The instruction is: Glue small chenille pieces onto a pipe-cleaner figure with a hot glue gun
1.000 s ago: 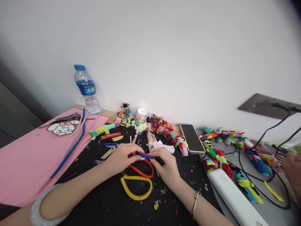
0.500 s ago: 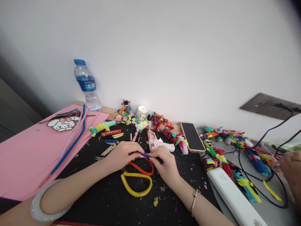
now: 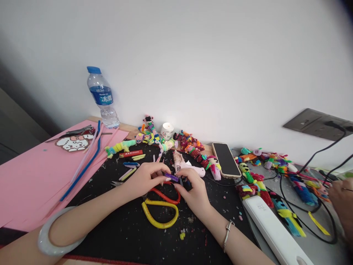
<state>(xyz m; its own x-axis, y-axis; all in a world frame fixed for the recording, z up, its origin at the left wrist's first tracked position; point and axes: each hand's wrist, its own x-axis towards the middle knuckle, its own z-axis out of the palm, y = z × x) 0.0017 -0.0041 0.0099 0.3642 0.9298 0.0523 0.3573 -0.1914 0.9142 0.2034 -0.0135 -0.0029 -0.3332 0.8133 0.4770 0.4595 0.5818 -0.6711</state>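
Note:
Between my two hands is a short purple piece of pipe cleaner, held above the mat. My left hand pinches its left end between thumb and fingers. The fingers of my right hand are closed at its right end, and a thin greyish strip shows by them. Right below lie scissors with a red and a yellow handle loop. A pale pink glue gun rests just behind my right hand. Cut pipe cleaner pieces in blue, lilac and yellow lie left of my left hand.
Pink sheets with long pipe cleaners cover the left side. A water bottle leans by the wall. A phone, several pipe cleaner figures, black cables and a white device lie right. Another person's hand is at far right.
My fingers have shifted on the purple piece, which now shows more of its length and tilts down to the right. My right fingers have spread a little.

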